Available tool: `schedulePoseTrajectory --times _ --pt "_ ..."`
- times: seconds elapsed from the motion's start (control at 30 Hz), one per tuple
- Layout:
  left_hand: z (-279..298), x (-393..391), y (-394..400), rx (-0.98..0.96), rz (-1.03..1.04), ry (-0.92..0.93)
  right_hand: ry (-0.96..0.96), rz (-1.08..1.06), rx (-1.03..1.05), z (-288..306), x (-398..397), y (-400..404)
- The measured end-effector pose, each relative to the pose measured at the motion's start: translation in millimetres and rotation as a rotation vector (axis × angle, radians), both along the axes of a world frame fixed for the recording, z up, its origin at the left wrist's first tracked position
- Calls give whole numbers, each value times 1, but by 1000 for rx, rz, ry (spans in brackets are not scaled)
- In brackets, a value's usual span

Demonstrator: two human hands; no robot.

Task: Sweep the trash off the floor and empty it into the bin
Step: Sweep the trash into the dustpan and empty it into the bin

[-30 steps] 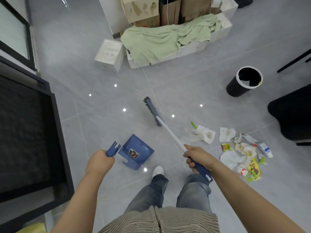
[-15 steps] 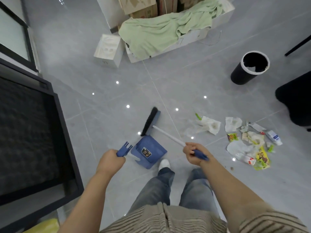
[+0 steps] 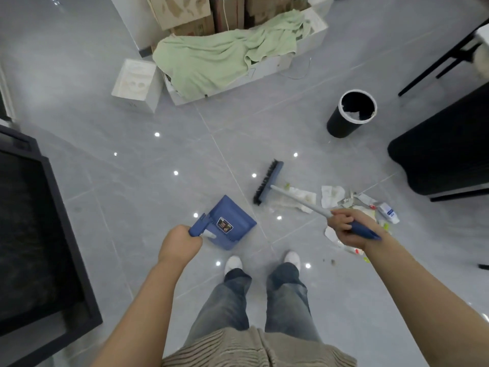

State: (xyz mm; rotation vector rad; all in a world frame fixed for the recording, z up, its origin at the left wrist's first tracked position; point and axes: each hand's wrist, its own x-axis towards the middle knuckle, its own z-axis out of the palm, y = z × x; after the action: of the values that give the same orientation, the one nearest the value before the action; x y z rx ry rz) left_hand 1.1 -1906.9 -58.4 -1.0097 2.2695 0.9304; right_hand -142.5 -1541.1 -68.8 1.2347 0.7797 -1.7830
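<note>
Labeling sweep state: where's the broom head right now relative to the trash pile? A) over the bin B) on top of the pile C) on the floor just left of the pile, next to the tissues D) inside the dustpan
C: the broom head sits on the floor at the left edge of the trash pile, apart from the dustpan and well short of the bin.

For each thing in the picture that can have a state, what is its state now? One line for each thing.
left hand: grips the dustpan handle
right hand: grips the broom handle
dustpan: empty as far as shown
broom: head beside the trash, handle slanted
trash: scattered on the floor, not swept
bin: upright, open, no lid
green cloth: crumpled over a white box
</note>
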Motion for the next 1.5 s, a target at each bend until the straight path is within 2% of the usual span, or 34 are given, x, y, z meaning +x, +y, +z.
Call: schedulePoseTrajectory --times 0.1,0.3,0.43,0.53,0.67,0.77,0.87,1.03,1.33,1.5 --pt "0 -16 13 35 -8 -4 18 277 45 17 -41 2" --pt "-12 -37 44 61 1 -25 374 1043 530 5 -130 -13" --pt "-19 -42 67 26 66 -47 473 1315 674 -34 -163 0" --pt "-26 -46 83 14 92 -56 375 1269 661 -67 -157 23" --pt "-34 -50 101 36 71 -74 320 1172 616 -83 -101 46" --pt "-34 -50 117 40 24 -77 274 1097 521 -74 -45 49" --pt "-33 -53 130 47 11 -64 234 1124 430 -53 -2 38" --pt "-34 -48 141 70 12 -35 200 1033 336 -8 34 28" --pt "-23 -32 112 73 -106 -8 240 824 485 34 53 62" --pt "-23 -14 92 62 -167 -56 232 776 607 18 40 82"
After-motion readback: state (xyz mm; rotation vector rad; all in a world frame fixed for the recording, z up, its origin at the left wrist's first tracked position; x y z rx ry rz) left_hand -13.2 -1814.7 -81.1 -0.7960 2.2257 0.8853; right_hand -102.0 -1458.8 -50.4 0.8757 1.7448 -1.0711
